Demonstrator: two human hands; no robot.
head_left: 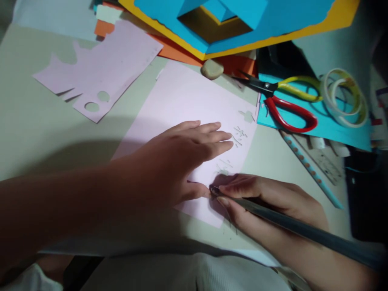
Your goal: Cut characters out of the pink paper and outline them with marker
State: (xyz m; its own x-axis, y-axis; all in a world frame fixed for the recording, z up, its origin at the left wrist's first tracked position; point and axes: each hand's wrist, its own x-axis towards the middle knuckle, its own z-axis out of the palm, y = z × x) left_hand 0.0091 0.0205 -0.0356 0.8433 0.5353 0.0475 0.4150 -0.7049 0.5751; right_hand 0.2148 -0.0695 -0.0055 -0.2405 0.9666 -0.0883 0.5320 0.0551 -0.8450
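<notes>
My left hand (188, 149) lies flat with fingers spread on a pink sheet of paper (169, 97). Along the sheet's right side run small cut-out characters (239, 135), and a flower-like cut-out (247, 116) is near its upper right corner. Pinched between thumb and fingers of my right hand (260, 198) is a craft knife (273, 216) with a long dark handle. Its tip meets the paper close to my left thumb; the blade itself is mostly hidden.
Red-and-yellow-handled scissors (269, 87), tape rolls (344, 99) and a stone (212, 69) sit beyond the sheet. A cut pink scrap (112, 60) lies left. A blue-and-yellow pop-up card (163, 16) stands at the back. Right are a light-blue pencil (315, 171) and clear ruler (323, 161).
</notes>
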